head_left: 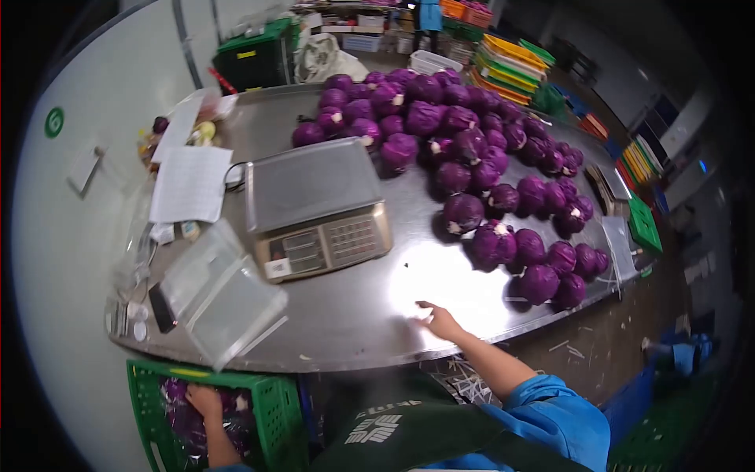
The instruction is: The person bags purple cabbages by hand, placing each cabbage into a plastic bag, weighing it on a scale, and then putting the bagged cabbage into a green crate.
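My left hand [206, 401] is down inside a green plastic crate [283, 417] at the lower left. Its fingers curl on a clear bag of purple cabbage [182, 429], and the fingertips are partly hidden. Over the bright, shiny part of the steel table [354, 315], my right hand [439, 321] holds nothing, with its fingers apart. A digital scale [318, 208] with a bare pan stands in front of me. Many loose purple cabbages [464, 145] spread from the table's back to its right side.
Clear plastic bags [236, 307] and a dark phone-like object [162, 308] lie at the table's left. Printed sheets [189, 185] lie behind them by the wall. Stacked coloured crates [507, 71] stand beyond the table, and a person in blue [429, 16] is far back.
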Demonstrator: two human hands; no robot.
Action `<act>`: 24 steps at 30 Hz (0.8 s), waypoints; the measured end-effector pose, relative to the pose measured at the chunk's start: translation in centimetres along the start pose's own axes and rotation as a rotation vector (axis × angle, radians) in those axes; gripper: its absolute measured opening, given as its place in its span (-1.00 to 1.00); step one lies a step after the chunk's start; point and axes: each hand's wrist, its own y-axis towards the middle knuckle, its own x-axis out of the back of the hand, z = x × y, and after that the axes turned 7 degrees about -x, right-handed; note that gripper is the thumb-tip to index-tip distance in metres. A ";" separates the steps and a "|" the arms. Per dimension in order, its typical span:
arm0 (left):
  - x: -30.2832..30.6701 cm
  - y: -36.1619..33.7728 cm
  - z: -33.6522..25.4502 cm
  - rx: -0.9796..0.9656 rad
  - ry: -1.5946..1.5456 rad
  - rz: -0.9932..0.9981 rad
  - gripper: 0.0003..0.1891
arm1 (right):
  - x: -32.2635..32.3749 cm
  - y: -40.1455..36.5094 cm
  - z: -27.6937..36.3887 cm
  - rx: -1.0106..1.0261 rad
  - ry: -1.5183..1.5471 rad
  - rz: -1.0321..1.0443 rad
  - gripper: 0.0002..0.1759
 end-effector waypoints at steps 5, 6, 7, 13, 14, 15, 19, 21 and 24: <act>-0.6 3.2 7.0 0.076 -0.825 0.035 -0.62 | 18.1 7.7 -5.7 0.156 -0.220 -0.857 -0.25; -0.2 3.2 8.0 0.229 -0.972 -0.021 -0.62 | 20.5 8.8 -6.4 0.165 -0.264 -0.891 -0.19; 3.0 3.1 5.8 0.322 -0.664 -0.330 -0.65 | 22.2 10.2 -7.6 0.216 -0.267 -0.869 -0.11; 11.0 9.5 -14.6 -0.127 -0.529 -0.069 -0.83 | 18.6 6.6 -3.8 0.558 -0.352 -0.511 -0.46; 11.7 10.6 -18.1 -0.063 -0.548 0.064 -0.83 | 16.1 6.0 -5.3 0.784 -0.326 -0.562 -0.44; 10.0 12.1 -18.9 -0.025 -0.580 0.103 -0.83 | 14.7 3.8 -3.4 0.775 -0.343 -0.512 -0.41; 0.6 16.3 -16.5 -0.125 -0.445 0.049 -0.83 | 9.0 3.4 0.9 0.529 -0.359 -0.240 -0.32; -1.0 16.4 -16.3 -0.026 -0.458 0.009 -0.82 | 6.9 3.4 3.1 0.677 -0.615 0.042 -0.23; 2.7 16.6 -19.0 -0.022 -0.862 0.189 -0.83 | 4.6 4.1 6.7 0.547 -0.467 0.120 -0.16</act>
